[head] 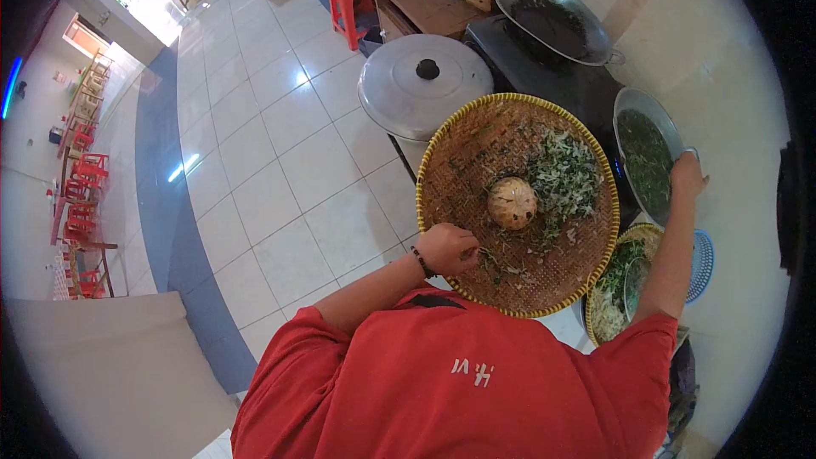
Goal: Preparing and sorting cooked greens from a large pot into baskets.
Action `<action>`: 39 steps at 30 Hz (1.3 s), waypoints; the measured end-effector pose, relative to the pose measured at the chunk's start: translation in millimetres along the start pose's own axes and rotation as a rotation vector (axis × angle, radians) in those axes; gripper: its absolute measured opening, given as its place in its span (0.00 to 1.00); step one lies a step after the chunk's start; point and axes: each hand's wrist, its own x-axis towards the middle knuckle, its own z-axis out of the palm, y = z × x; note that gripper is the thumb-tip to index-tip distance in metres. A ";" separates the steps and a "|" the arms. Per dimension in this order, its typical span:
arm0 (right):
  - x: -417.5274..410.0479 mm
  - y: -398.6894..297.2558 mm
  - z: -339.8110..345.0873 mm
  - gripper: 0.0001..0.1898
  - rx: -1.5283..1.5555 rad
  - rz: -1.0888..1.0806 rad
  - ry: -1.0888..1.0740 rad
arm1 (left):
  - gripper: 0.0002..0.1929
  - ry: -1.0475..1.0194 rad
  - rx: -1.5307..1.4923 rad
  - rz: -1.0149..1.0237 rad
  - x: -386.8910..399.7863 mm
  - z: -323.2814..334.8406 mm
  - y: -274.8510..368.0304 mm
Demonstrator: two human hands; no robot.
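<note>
A round woven bamboo tray (446, 178) with a yellow-bound rim lies in front of me. On its right side is a heap of chopped greens with white shreds (564, 172), and scraps are scattered near me. A round pale-brown object (512, 203), perhaps a coconut shell, sits mid-tray. My left hand (449, 250) is over the tray's near-left edge with fingers curled; whether anything is inside them is hidden. My right hand (688, 175) grips the handle of a metal wok (666, 124) at the right, which holds greens in dark liquid.
Behind the tray stand a large lidded pot (408, 92) and a black stove (542, 70) with another wok (590, 22) of dark liquid. At my right are a second basket of shredded vegetables (609, 322) and a blue plastic colander (701, 268). A red stool (344, 9) stands by the wooden counter (408, 0).
</note>
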 end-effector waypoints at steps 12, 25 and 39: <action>-69.8 -82.2 -65.8 0.17 0.246 -0.170 0.108 | 0.07 -0.131 0.055 -0.103 2.9 -2.3 -0.5; -237.0 -336.3 66.4 0.18 0.961 -1.121 0.034 | 0.17 -0.608 0.248 -0.337 15.1 16.9 -7.1; -207.0 -313.7 67.3 0.14 1.092 -0.780 -0.177 | 0.16 -0.578 0.256 -0.297 16.1 9.1 -6.3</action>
